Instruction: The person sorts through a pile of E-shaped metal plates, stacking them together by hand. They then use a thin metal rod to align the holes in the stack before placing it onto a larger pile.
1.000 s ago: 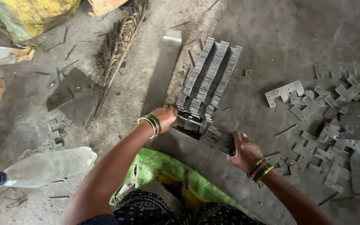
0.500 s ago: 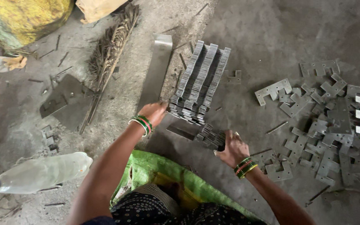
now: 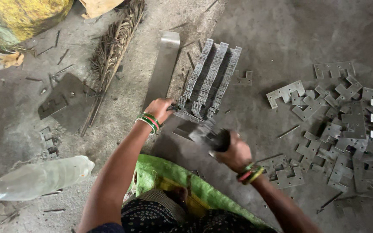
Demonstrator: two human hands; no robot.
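Observation:
A long stack of E-shaped grey metal plates [image 3: 210, 80] lies on the concrete floor, set on edge in three rows. My left hand [image 3: 160, 108], with green bangles on the wrist, rests against the near left end of the stack. My right hand [image 3: 234, 151] is closed on a small bundle of metal plates [image 3: 210, 137], blurred, just in front of the stack's near end. A flat metal strip [image 3: 164, 69] lies left of the stack.
Many loose E-shaped plates [image 3: 337, 129] are scattered over the floor at the right. A dry broom [image 3: 113, 51] lies at upper left, a clear plastic bottle [image 3: 39, 177] at lower left, a yellow sack [image 3: 22, 15] in the top left corner. A green cloth [image 3: 169, 181] covers my lap.
My right hand has lifted from the floor with a bundle of plates and moved toward the stack's near end. My left hand stays at the stack.

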